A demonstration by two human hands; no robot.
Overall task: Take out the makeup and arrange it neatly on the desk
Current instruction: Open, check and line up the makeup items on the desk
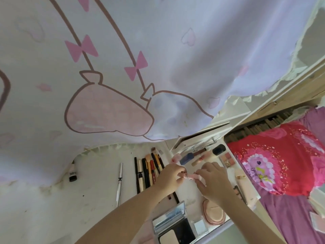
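Note:
A small pink makeup tube [190, 176] lies between my two hands above the white desk [95, 194]. My left hand [169, 176] pinches its left end and my right hand [213, 182] grips its right end. To the left of my hands, several brushes and pencils [149, 169] lie side by side in a row. A silver pen-like stick [120, 182] lies further left, and a small white tube with a black cap [72, 171] lies near the curtain. Behind my hands are a blue item [186, 158], a dark compact [219, 149] and a blush palette [226, 158].
An open mirrored compact [174, 224] and a pink powder puff [213, 213] lie at the near edge. A printed curtain [123, 67] hangs over the desk's back. A bed with a red pillow [274, 155] and purple sheet [288, 217] lies to the right.

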